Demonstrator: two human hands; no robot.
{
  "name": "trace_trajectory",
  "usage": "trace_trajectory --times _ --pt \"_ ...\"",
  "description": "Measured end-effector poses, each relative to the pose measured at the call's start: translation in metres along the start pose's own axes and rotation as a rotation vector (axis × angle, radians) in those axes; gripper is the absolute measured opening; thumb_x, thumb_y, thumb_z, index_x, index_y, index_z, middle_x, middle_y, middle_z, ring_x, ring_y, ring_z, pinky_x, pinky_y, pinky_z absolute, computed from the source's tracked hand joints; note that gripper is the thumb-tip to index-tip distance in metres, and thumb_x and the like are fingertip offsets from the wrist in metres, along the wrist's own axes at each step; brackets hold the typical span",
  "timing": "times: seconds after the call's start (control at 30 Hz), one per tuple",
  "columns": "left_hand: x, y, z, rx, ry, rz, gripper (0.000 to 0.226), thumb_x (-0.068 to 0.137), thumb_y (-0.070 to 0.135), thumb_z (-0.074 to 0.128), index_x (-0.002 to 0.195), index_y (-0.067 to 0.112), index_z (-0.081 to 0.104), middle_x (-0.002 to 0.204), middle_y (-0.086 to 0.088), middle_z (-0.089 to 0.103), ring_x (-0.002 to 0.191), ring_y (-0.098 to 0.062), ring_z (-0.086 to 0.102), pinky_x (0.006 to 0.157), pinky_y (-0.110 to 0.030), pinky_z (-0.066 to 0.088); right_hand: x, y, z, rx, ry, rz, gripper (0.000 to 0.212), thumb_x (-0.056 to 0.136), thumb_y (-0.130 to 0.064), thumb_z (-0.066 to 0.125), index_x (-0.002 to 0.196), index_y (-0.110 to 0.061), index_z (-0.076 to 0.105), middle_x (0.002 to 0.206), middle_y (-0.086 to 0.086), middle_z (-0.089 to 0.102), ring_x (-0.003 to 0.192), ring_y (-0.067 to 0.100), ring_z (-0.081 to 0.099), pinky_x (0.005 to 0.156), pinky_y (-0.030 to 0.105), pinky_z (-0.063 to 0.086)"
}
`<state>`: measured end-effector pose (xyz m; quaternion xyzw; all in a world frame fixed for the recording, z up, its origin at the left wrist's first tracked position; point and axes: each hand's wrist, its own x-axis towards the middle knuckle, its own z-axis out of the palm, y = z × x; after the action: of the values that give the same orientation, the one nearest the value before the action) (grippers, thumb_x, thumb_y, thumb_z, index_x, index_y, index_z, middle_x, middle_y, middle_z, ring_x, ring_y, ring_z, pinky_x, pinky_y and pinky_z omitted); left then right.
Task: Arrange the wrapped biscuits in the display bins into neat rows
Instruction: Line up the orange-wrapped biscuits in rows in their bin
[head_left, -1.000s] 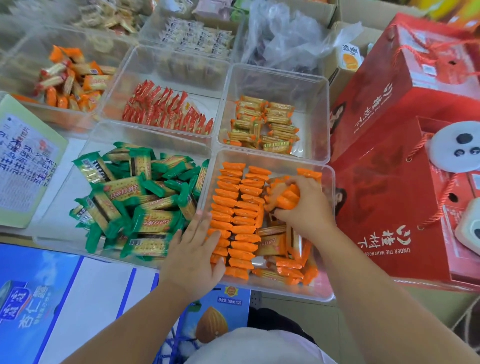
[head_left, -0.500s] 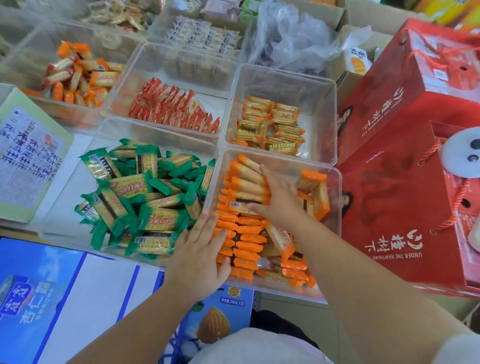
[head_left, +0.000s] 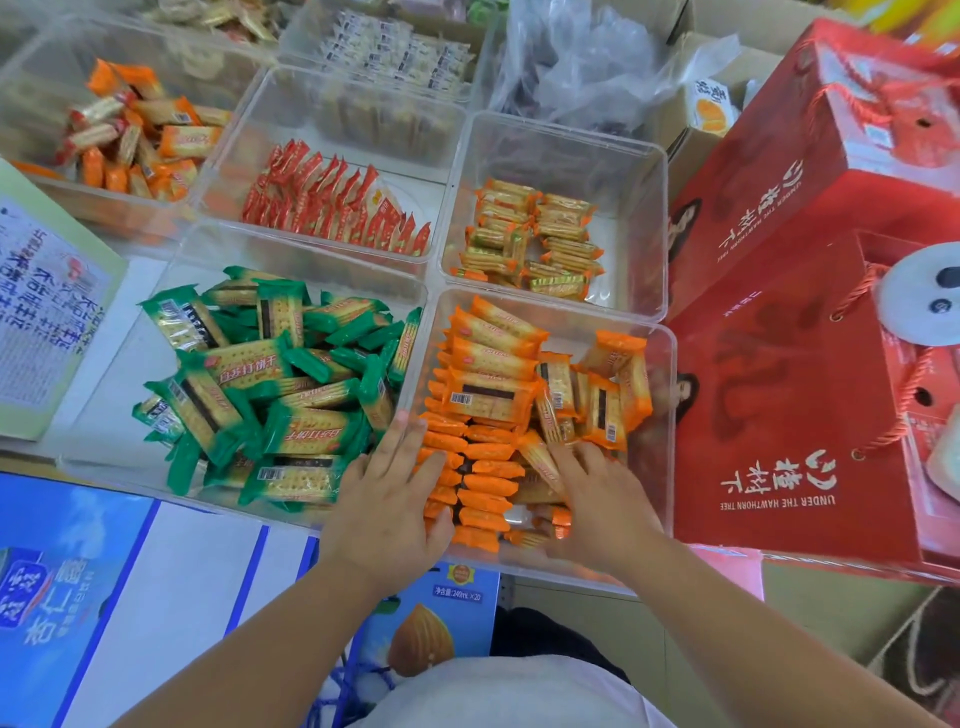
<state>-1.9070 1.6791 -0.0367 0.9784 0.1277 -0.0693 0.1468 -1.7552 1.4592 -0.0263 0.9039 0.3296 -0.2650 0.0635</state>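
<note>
Red gift boxes (head_left: 810, 364) w/ rope handles on the right, blue almond drink carton (head_left: 130, 597) bottom left, crumpled clear plastic bag (head_left: 587, 67) up top.

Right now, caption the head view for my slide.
Left hand and right hand rest on orange-wrapped biscuits in a clear plastic bin, partly rowed, partly loose.

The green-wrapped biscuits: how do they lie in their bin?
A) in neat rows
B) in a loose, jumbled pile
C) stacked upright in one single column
B: the green-wrapped biscuits lie at mixed angles, one across another, in their clear bin; no rows are formed there.
</note>
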Motion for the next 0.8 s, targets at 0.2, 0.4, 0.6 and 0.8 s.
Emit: trace_trajectory --times 0.2,0.4,0.6,0.8 --pt "0.000 0.000 -0.001 -0.008 0.005 0.005 0.060 0.088 0.053 0.046 0.139 0.023 0.054 0.165 -0.006 0.023 0.155 -0.022 -0.003 0.105 -0.055 0.040 0.005 0.011 -0.004 -0.058 -0.049 -0.067 0.134 0.065 -0.057 0.080 0.153 -0.045 -0.020 0.159 0.008 0.003 0.136 0.036 0.038 0.111 0.051 0.036" --pt "0.000 0.001 -0.001 0.007 0.006 0.003 0.060 0.088 0.054 0.042 0.139 0.024 0.053 0.165 -0.006 0.025 0.155 -0.022 -0.002 0.104 -0.053 0.040 0.006 0.011 -0.005 0.022 -0.017 -0.062 0.119 0.068 -0.050 0.079 0.150 -0.055 -0.008 0.150 0.006 0.015 0.124 0.033 0.047 0.091 0.048 0.051" --pt "0.000 0.001 -0.001 0.001 0.006 0.000 0.059 0.088 0.054 0.045 0.138 0.024 0.053 0.164 -0.006 0.027 0.155 -0.021 -0.003 0.104 -0.052 0.042 0.014 -0.010 0.000 -0.032 -0.054 0.064 0.128 0.068 -0.055 0.083 0.152 -0.052 -0.013 0.152 0.012 0.009 0.124 0.036 0.046 0.089 0.049 0.050" --pt "-0.001 0.001 -0.002 0.004 0.006 -0.002 0.061 0.088 0.055 0.041 0.139 0.024 0.053 0.164 -0.006 0.027 0.155 -0.021 -0.003 0.104 -0.051 0.041 0.004 -0.002 -0.017 0.014 0.009 0.031 0.091 0.072 -0.063 0.069 0.149 -0.054 0.021 0.137 0.005 0.037 0.120 0.031 0.049 0.092 0.045 0.051"
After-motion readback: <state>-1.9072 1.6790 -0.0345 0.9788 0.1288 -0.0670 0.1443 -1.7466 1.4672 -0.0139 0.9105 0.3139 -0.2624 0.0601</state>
